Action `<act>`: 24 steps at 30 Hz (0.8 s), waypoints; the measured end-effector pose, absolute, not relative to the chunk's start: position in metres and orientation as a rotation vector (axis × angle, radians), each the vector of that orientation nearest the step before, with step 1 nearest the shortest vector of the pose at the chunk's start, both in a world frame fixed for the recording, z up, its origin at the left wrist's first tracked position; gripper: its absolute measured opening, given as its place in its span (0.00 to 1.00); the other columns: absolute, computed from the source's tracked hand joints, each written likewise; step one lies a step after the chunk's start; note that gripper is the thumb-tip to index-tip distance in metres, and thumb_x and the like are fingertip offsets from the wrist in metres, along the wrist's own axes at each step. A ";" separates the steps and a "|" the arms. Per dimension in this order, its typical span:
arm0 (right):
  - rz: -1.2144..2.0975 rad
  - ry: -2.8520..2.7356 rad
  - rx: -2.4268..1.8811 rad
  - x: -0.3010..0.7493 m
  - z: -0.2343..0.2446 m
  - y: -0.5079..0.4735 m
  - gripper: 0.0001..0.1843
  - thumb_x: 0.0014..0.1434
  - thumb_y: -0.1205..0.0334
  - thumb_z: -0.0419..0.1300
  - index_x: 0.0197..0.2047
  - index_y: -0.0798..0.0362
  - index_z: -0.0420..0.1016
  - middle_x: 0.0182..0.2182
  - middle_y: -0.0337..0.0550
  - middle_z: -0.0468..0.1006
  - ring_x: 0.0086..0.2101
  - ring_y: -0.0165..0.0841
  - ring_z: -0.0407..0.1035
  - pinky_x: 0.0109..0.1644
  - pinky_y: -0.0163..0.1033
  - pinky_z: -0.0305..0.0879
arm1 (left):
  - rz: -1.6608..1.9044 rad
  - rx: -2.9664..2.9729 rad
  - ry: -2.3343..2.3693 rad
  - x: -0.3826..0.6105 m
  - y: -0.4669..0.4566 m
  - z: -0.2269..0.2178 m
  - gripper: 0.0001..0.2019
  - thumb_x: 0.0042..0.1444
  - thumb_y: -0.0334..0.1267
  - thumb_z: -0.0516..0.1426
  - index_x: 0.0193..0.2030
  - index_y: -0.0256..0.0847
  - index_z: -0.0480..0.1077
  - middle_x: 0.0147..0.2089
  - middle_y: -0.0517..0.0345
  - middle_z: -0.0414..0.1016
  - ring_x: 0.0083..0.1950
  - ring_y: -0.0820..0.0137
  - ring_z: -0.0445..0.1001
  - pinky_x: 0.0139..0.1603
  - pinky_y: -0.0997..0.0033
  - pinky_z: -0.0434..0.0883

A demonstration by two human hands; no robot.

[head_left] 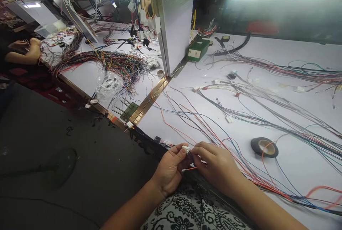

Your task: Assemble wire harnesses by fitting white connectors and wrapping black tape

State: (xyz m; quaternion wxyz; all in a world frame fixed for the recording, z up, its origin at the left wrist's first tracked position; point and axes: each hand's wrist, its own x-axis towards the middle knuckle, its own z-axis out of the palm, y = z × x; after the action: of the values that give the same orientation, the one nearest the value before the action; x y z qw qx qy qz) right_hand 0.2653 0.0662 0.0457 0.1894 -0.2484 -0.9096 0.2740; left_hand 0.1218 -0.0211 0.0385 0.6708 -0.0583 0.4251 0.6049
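Observation:
My left hand (171, 167) pinches a small white connector (186, 148) at the near edge of the white worktable (294, 165). Facing it, my right hand (216, 164) has its fingertips pressed to the same connector and grips thin wires going into it. A red wire end (188, 169) sticks out below the two hands. Many red, blue and black wires (240, 173) trail from my hands to the right across the table.
A roll of black tape (264, 147) lies right of my hands. More wire harnesses (280, 94) spread over the table's far side. A green box (198, 49) stands by a white divider panel (176, 23). At a neighbouring bench, another person's arms (25, 50) rest beside wire bundles (114, 62).

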 end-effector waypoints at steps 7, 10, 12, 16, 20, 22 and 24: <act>0.848 -2.583 -0.768 0.261 0.042 0.067 0.11 0.65 0.65 0.49 0.38 0.51 0.72 0.33 0.40 0.77 0.30 0.30 0.71 0.33 0.35 0.64 | 1.378 -0.139 0.937 0.123 -0.022 0.030 0.10 0.53 0.35 0.65 0.42 0.36 0.74 0.36 0.57 0.74 0.35 0.76 0.73 0.41 0.77 0.70; 0.938 -2.597 -0.779 0.264 0.047 0.077 0.12 0.67 0.63 0.48 0.48 0.49 0.69 0.41 0.43 0.78 0.36 0.31 0.74 0.37 0.36 0.67 | 1.424 -0.048 1.061 0.122 -0.023 0.029 0.12 0.54 0.35 0.64 0.45 0.39 0.73 0.33 0.61 0.72 0.31 0.79 0.70 0.36 0.78 0.69; 0.812 -2.618 -0.838 0.266 0.045 0.085 0.17 0.67 0.65 0.46 0.57 0.51 0.63 0.42 0.46 0.79 0.36 0.34 0.75 0.34 0.38 0.68 | 1.419 0.156 1.230 0.121 -0.025 0.030 0.11 0.55 0.36 0.63 0.46 0.41 0.73 0.30 0.63 0.71 0.30 0.78 0.71 0.36 0.77 0.69; 0.520 -2.793 -0.875 0.266 0.037 0.093 0.27 0.60 0.73 0.50 0.63 0.55 0.57 0.37 0.49 0.79 0.31 0.38 0.74 0.26 0.37 0.62 | 1.360 0.551 1.376 0.120 -0.028 0.038 0.09 0.58 0.38 0.60 0.44 0.40 0.75 0.35 0.59 0.72 0.35 0.73 0.74 0.41 0.72 0.71; 0.535 -2.875 -0.778 0.267 0.037 0.090 0.33 0.54 0.77 0.54 0.63 0.54 0.56 0.36 0.47 0.78 0.31 0.37 0.72 0.27 0.37 0.61 | 1.348 0.682 1.379 0.118 -0.026 0.048 0.07 0.58 0.40 0.59 0.40 0.40 0.75 0.39 0.58 0.71 0.33 0.73 0.74 0.39 0.71 0.71; 0.655 -2.811 -0.685 0.269 0.041 0.087 0.29 0.59 0.75 0.54 0.62 0.51 0.58 0.38 0.46 0.77 0.33 0.35 0.71 0.31 0.36 0.63 | 1.311 0.687 1.437 0.115 -0.025 0.050 0.08 0.59 0.41 0.58 0.38 0.39 0.74 0.35 0.59 0.72 0.32 0.74 0.73 0.38 0.72 0.70; 0.760 -2.720 -0.561 0.272 0.045 0.085 0.20 0.63 0.71 0.52 0.58 0.49 0.62 0.39 0.44 0.76 0.34 0.33 0.70 0.34 0.36 0.64 | 1.280 0.665 1.478 0.113 -0.023 0.051 0.08 0.60 0.41 0.58 0.37 0.39 0.74 0.31 0.60 0.72 0.33 0.74 0.72 0.39 0.74 0.69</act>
State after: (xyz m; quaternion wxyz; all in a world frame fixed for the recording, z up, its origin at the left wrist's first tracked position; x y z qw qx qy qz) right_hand 0.2719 0.0846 0.0448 0.1305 -0.1931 -0.9366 0.2617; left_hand 0.1135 -0.0234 0.0507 0.5127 0.2765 0.6143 0.5322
